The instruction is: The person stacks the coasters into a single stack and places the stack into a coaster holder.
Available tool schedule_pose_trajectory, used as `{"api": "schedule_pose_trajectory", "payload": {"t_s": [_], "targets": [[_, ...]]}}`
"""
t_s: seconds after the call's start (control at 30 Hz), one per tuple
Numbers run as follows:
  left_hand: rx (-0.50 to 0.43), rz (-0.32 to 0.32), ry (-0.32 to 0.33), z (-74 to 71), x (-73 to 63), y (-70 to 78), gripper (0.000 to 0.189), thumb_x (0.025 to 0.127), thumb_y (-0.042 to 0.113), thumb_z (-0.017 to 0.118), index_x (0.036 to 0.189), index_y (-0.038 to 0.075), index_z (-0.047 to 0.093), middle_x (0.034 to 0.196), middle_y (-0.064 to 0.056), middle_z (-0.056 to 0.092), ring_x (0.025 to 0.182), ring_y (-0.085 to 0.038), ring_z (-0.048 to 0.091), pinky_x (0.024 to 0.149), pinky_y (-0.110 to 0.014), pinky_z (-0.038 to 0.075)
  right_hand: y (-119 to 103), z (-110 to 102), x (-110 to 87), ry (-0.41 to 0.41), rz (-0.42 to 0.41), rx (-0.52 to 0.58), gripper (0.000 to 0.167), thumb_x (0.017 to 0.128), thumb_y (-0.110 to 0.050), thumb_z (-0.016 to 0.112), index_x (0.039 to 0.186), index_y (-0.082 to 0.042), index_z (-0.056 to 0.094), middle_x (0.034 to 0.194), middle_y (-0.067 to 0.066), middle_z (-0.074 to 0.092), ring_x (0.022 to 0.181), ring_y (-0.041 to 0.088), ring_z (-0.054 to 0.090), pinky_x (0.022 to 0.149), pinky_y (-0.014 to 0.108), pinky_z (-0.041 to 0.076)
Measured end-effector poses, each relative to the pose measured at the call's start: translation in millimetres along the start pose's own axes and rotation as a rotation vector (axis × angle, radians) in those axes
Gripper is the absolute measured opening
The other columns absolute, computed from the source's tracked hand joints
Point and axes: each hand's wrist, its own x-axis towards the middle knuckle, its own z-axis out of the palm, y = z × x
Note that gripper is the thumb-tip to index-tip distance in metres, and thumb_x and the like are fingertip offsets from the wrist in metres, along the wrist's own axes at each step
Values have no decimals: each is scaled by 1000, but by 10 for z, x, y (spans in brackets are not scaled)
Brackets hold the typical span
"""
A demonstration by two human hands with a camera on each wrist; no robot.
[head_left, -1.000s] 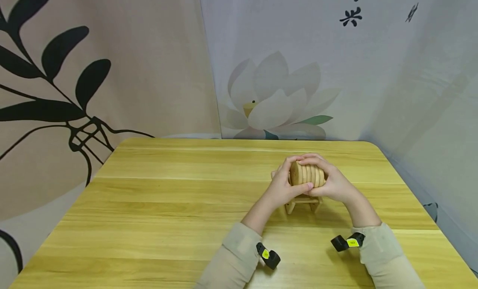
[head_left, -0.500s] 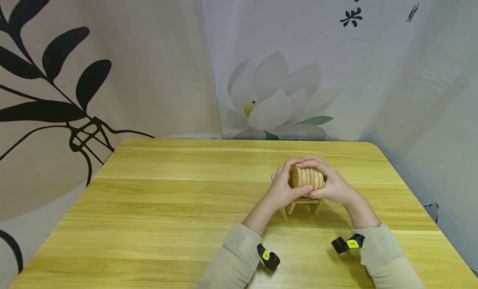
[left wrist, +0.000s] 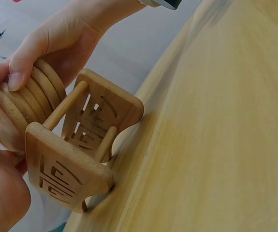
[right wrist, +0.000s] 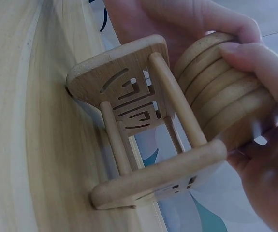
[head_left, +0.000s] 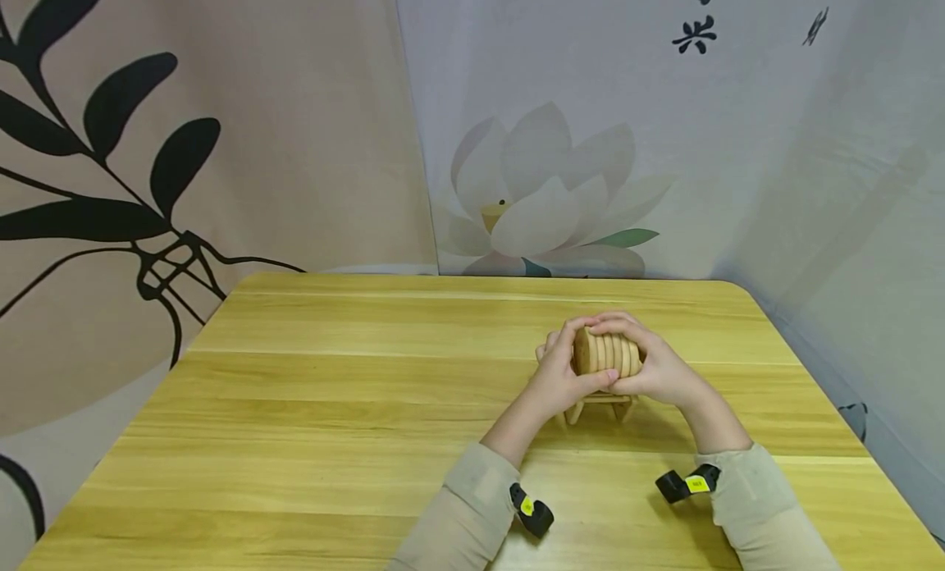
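Note:
A row of several round wooden coasters (head_left: 609, 355) is held on its side between both hands. My left hand (head_left: 557, 372) grips its left end, with the thumb along the near side and fingers over the top. From the right, my right hand (head_left: 659, 364) grips the same stack, its thumb meeting the left thumb in the head view. Just below stands a wooden coaster holder (head_left: 604, 398) with cut-out end panels joined by rods. In the left wrist view the coasters (left wrist: 30, 99) sit right at the holder's upper rods, and the right wrist view shows the holder (right wrist: 143, 125) upright on the table.
The light wooden table (head_left: 332, 423) stretches far to the left of the hands. Behind it hangs a curtain (head_left: 561, 79) printed with a lotus and dark leaves. Black wrist cameras (head_left: 533, 513) are strapped over both sleeves.
Both hands have lowered the stack of coasters slightly toward the holder, keeping the same grip. The holder has stayed in place.

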Motion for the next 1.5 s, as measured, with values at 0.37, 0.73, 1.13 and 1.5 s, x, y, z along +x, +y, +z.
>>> {"api": "schedule_pose_trajectory", "payload": {"t_s": [0.37, 0.73, 1.13, 1.5], "targets": [[-1, -28, 16, 41, -15, -11, 70, 80, 36, 76, 137, 39, 36, 135, 4, 44, 116, -21, 30, 89, -43, 30, 4, -2, -14, -13, -8, 8, 65, 68, 14, 77, 126, -4, 53, 136, 13, 42, 118, 24, 46, 85, 34, 50], [13, -31, 34, 57, -19, -59, 71, 80, 37, 77, 138, 35, 36, 134, 3, 43, 117, -22, 30, 89, -43, 30, 58, 6, -9, -32, -5, 23, 65, 68, 12, 79, 126, -4, 53, 137, 15, 41, 120, 25, 45, 87, 34, 48], [35, 5, 32, 48, -17, -54, 67, 80, 35, 77, 136, 32, 40, 135, 7, 45, 120, -18, 32, 92, -42, 27, 71, 50, -39, -9, -3, 31, 67, 67, 17, 77, 126, -3, 53, 136, 16, 40, 117, 22, 46, 86, 31, 49], [36, 29, 48, 83, -47, -94, 62, 83, 38, 73, 136, 33, 41, 137, 9, 43, 122, -15, 30, 90, -39, 27, 117, 80, -83, 11, 37, 37, 66, 68, 13, 79, 126, -6, 53, 138, 12, 39, 120, 25, 43, 86, 34, 49]]}}
